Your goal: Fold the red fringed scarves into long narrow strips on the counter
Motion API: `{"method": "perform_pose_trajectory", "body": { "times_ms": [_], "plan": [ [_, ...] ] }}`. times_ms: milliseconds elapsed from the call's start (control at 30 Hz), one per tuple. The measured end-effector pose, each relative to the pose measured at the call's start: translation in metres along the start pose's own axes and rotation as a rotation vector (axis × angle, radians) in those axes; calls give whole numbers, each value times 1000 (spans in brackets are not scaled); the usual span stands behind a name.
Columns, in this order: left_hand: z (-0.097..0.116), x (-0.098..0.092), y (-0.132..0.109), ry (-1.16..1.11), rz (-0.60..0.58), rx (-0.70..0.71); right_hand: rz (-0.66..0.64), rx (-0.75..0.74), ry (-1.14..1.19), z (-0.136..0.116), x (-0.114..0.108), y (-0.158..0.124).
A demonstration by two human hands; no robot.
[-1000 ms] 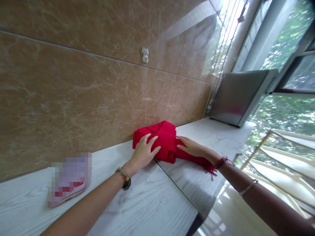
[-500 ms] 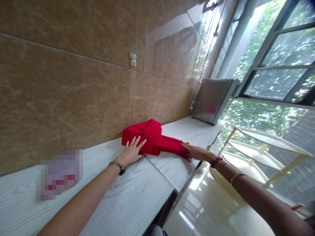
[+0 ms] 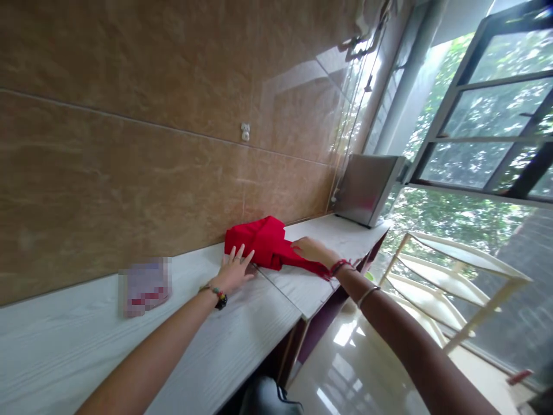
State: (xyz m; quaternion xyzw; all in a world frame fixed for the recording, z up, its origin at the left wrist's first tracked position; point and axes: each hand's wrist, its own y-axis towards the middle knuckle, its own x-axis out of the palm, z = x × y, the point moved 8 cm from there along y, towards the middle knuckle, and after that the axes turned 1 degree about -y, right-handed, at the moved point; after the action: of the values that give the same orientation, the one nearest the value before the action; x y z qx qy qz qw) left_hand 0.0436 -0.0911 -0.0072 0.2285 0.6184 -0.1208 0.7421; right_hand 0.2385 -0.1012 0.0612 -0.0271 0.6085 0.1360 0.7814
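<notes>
A red scarf [image 3: 258, 239] lies bundled on the white wood-grain counter [image 3: 194, 351], against the wall. Its narrow fringed tail stretches to the right. My left hand [image 3: 232, 272] is open, fingers spread, with the fingertips resting on the near left edge of the folded part. My right hand [image 3: 314, 249] is closed on the tail, close to where it leaves the bundle. The cloth dips and creases beneath that hand, and the fringe hangs below the wrist. The thumb of my right hand is mostly hidden.
A blurred-out packet [image 3: 146, 287] lies on the counter at left. A grey metal box [image 3: 367, 189] stands at the counter's far end. A cream shelf rack [image 3: 453, 276] stands on the floor at right, near the windows. A dark rounded seat [image 3: 270, 397] shows at the bottom.
My right hand has moved left along the tail, from its fringed end to near the bundle, and its fingers have closed on the cloth. My left hand stays at the bundle's edge.
</notes>
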Motion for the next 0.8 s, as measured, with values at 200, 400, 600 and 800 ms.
{"method": "perform_pose_trajectory", "body": {
  "times_ms": [200,400,600,800],
  "plan": [
    [-61,-12,-85,0,-139,-148,118,-71,115,-135,-23,21],
    [-162,-37,-217,-51,-158,-529,118,-227,247,-282,-32,25],
    [-230,-43,-325,-92,-220,-800,55,-367,307,-381,-35,13],
    [-249,-51,-354,-147,-243,-774,18,-458,299,-433,-46,0]
  ]
}}
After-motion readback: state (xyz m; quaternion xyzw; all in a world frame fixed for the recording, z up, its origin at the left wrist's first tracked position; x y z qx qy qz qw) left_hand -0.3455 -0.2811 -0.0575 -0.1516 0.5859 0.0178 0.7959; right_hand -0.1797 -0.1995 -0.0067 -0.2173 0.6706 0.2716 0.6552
